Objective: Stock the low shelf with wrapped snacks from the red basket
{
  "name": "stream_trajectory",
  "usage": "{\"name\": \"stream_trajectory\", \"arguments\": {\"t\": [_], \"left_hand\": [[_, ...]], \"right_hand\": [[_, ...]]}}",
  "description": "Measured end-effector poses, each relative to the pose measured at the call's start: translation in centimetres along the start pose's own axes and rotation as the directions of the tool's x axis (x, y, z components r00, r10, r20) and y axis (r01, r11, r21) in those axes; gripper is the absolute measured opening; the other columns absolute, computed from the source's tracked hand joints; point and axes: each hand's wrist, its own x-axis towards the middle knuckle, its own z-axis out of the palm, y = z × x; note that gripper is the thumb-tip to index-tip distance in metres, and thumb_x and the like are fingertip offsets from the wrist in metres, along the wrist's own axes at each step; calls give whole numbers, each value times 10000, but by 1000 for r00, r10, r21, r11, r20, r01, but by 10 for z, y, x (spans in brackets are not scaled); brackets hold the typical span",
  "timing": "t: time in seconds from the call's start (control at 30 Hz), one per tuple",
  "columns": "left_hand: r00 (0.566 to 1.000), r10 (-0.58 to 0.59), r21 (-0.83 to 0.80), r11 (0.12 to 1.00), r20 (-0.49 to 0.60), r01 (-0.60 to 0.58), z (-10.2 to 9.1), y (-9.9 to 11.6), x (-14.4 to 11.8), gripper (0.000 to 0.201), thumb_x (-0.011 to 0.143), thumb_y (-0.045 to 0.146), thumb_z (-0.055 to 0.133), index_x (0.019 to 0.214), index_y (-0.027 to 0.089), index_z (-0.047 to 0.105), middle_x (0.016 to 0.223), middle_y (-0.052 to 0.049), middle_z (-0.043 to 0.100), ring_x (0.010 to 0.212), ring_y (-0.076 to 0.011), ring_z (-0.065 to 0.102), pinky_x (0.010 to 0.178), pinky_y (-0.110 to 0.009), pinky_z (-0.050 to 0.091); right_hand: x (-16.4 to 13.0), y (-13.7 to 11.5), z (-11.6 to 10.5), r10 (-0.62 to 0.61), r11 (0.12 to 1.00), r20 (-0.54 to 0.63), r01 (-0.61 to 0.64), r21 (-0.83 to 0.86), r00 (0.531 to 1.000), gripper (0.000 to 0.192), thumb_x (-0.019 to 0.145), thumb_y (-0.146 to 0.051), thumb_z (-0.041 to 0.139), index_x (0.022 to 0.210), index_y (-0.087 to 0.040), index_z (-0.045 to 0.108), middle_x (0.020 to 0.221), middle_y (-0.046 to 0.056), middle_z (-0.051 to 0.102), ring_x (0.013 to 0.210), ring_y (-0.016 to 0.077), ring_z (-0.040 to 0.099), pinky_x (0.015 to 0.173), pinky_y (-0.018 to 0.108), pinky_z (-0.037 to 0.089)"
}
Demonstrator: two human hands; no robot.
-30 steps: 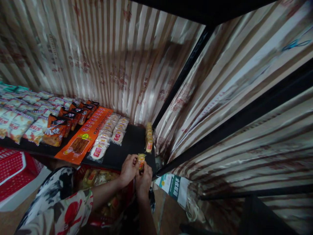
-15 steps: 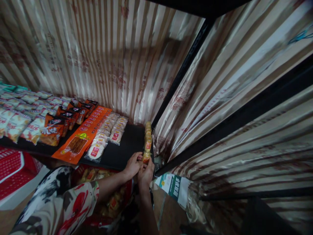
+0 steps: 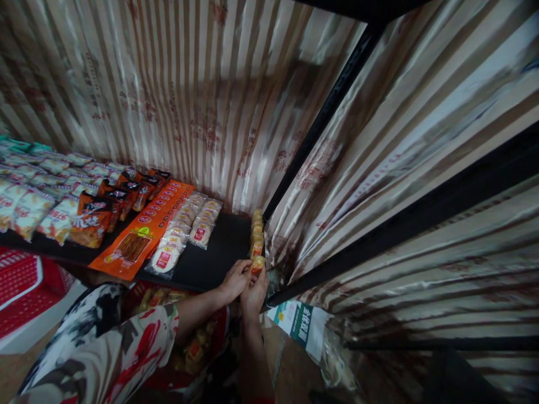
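At the right end of the black shelf [image 3: 210,265], a small yellow snack packet [image 3: 257,262] is pinched between my two hands. My left hand [image 3: 236,279] grips its left side, fingers closed. On its near right side, my right hand [image 3: 255,293] has thumb and fingers closed. Beyond it, a row of similar yellow packets [image 3: 256,230] runs back along the shelf's right edge. The held packet meets the front of that row. Left of my hands lie two rows of round white packaged cakes [image 3: 172,241] and a flat orange snack bag [image 3: 132,247].
White snack bags [image 3: 31,216] and orange-black bags [image 3: 92,224] fill the shelf's left. Below, a red basket [image 3: 25,280] stands at left, and more yellow packets [image 3: 196,353] lie in a red container beneath my arms. A black post [image 3: 320,134] and striped curtain [image 3: 177,101] border the shelf.
Both hands have shifted slightly forward and right with the yellow packet, bringing it closer to the row. The row now looks more tightly packed. The other goods have stayed put.
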Motion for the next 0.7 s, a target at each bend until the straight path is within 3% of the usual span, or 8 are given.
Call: {"name": "stream_trajectory", "arguments": {"t": [0.47, 0.7], "left_hand": [[1000, 12, -137, 990, -12, -13, 2, 0, 18, 203, 738, 80, 517, 858, 167, 657, 933, -30, 649, 900, -159, 607, 776, -226, 507], [1000, -12, -247, 969, 11, 14, 6, -9, 27, 229, 737, 56, 496, 895, 136, 643, 962, -51, 649, 857, -141, 625, 763, -222, 513]], "right_hand": [[17, -2, 5, -6, 995, 10, 7, -102, 1000, 621, 748, -237, 387, 1334, -37, 348, 1067, 193, 488, 813, 229, 562, 795, 367, 441], [18, -1, 7, -46, 995, -14, 45, -88, 999, 603, 755, -231, 389, 1337, -82, 340, 1068, 170, 511, 802, 213, 555, 774, 347, 433]]}}
